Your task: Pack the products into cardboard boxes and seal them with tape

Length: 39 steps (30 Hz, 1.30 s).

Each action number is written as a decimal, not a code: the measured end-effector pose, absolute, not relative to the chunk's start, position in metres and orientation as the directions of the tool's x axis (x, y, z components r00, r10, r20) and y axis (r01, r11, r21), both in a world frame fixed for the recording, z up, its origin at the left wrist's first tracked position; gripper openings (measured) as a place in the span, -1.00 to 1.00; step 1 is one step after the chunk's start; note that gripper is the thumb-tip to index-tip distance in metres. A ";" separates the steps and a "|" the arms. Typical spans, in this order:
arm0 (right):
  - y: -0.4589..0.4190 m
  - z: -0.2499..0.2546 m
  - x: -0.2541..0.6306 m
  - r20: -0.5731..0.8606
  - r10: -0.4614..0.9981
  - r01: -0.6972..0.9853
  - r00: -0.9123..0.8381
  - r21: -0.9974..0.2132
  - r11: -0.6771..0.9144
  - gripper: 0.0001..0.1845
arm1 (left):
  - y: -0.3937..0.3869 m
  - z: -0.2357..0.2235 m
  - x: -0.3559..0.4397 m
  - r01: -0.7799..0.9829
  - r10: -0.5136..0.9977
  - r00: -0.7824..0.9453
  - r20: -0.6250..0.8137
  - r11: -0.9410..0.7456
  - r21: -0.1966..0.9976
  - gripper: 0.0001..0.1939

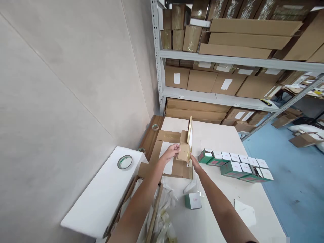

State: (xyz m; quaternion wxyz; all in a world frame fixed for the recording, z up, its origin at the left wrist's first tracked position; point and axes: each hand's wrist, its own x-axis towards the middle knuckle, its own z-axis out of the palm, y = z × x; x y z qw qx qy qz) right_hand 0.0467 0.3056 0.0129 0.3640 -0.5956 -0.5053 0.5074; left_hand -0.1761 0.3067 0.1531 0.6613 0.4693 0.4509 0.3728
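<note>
Head view: a cardboard carton (184, 151) is held over flattened cardboard (181, 169) on the bench (215, 135), clamped at left by the left hand (172, 151), at right by the right hand (194, 162). Judged light, semi-stiff, crushable; side panels, not flaps, are best gripped.

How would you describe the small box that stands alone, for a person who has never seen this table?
On the white table, look between the person's forearms. Beside crumpled clear plastic is a green box with a white face. It stands alone, while the similar boxes are grouped in rows farther right.
</note>
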 end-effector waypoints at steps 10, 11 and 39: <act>0.242 0.119 0.143 -0.166 0.976 -0.237 -0.138 -0.952 -0.195 -0.35 | 0.191 0.222 -0.155 -0.198 0.933 0.328 -0.149 0.222 0.955 -0.22; 0.229 0.124 0.157 -0.158 0.979 -0.262 -0.128 -0.947 -0.187 -0.34 | 0.178 0.224 -0.151 -0.172 0.938 0.313 -0.149 0.210 0.963 -0.16; -0.076 0.109 0.357 0.170 0.901 0.414 0.400 -0.910 -0.012 -0.18 | -0.102 0.137 0.017 0.081 0.944 0.142 -0.299 0.290 0.954 -0.39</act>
